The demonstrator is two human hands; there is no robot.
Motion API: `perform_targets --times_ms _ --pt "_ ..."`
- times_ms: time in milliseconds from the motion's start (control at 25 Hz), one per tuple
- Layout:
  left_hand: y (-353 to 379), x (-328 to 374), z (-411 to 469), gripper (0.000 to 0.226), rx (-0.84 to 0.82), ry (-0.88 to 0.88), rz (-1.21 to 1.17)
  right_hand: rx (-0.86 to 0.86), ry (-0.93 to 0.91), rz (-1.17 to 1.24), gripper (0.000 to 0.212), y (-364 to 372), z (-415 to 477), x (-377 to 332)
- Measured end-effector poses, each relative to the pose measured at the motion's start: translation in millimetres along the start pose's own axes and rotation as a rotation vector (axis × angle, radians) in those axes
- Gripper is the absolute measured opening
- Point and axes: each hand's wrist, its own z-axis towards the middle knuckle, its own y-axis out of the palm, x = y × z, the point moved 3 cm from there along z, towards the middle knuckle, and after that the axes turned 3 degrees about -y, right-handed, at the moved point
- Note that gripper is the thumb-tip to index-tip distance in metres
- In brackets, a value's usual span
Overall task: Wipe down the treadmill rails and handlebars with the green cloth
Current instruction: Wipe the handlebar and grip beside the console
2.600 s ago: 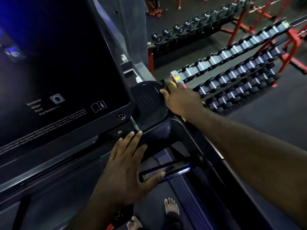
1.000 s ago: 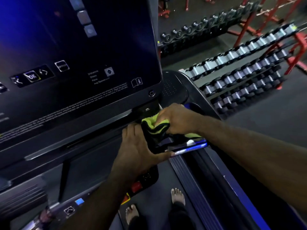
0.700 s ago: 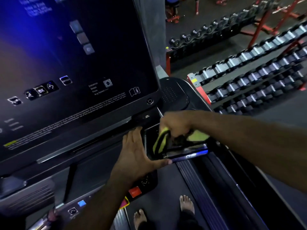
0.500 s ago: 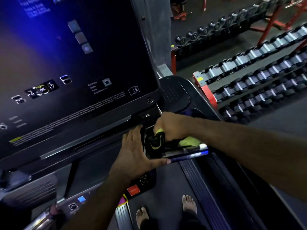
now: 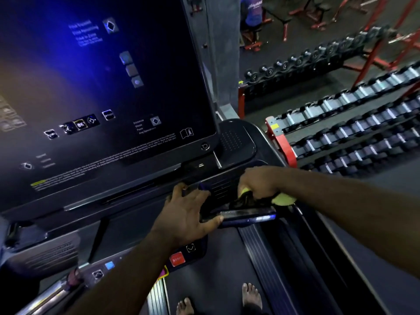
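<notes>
Right hand (image 5: 259, 183) grasps the green cloth (image 5: 283, 199) just above the short handlebar (image 5: 248, 215); left hand (image 5: 188, 215), fingers (image 5: 179, 189) straight, braces the console (image 5: 136, 197). Maintain firm pressure; wipe the bar's full length.

The console screen (image 5: 102, 98) is parked upper left, with the handlebar (image 5: 250, 215) tucked just below its right corner. The left hand (image 5: 188, 214) is laid at the bar's left end, and the cloth (image 5: 283, 198) is bunched under the right hand (image 5: 259, 184) at the right end. The dumbbell racks (image 5: 352, 133) are lined up further right, on the floor beside it all.
</notes>
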Motion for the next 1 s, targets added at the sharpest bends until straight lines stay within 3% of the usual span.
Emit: perform_targets --times_ms 120,240,440,520,600,760,840,920,1000 --pt "0 4 5 0.087 0.062 0.109 0.189 0.092 0.023 -0.069 0.046 -29 -26 11" --pt "2 2 10 0.087 0.089 0.214 0.209 0.273 0.115 -0.192 0.043 -57 -35 30" --pt "10 -3 15 0.089 0.049 0.283 0.086 -0.015 0.025 -0.423 0.043 1 -25 -1" --pt "11 -4 16 0.089 0.053 0.288 0.046 0.026 0.04 -0.358 0.045 -10 -25 -1" --pt "13 -5 17 0.088 0.06 0.288 0.025 0.193 0.15 -0.201 0.049 -36 -36 17" --pt "14 -6 15 0.084 0.129 0.295 0.043 0.918 0.195 -0.094 0.059 -69 -68 23" --pt "11 -5 14 0.085 0.161 0.296 0.032 1.075 0.174 -0.107 0.06 -61 -73 21" --pt "8 -4 14 0.088 0.175 0.267 0.037 0.932 0.166 -0.091 0.063 -38 -69 32" --pt "6 -3 13 0.092 0.14 0.201 0.026 0.631 0.204 0.003 0.073 -12 -65 45"
